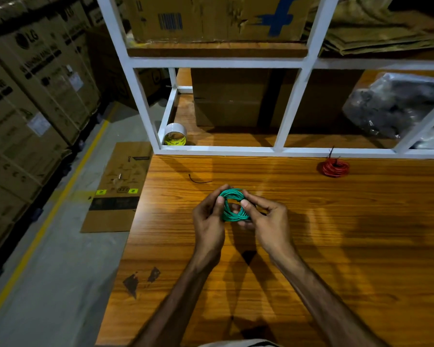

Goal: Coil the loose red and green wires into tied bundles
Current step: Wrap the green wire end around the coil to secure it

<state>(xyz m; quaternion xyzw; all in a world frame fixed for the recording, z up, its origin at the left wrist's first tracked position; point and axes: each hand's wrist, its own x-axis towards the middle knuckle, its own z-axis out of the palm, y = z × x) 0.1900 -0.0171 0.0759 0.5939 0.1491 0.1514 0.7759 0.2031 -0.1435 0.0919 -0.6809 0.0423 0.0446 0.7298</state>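
Observation:
A coil of green wire (232,206) is held just above the wooden table (336,234), near its middle. My left hand (208,216) grips the coil's left side with the thumb on top. My right hand (263,216) pinches its right side, thumb pressed inside the ring. A red wire coil (334,168) lies tied with a black tie at the table's far right, by the shelf frame. A loose black cable tie (198,180) lies on the table beyond my hands.
A white metal shelf frame (281,151) borders the table's far edge, holding cardboard boxes, a tape roll (175,136) and a grey plastic bag (396,106). Stacked cartons (28,96) line the aisle at left. Flat cardboard (118,189) lies on the floor.

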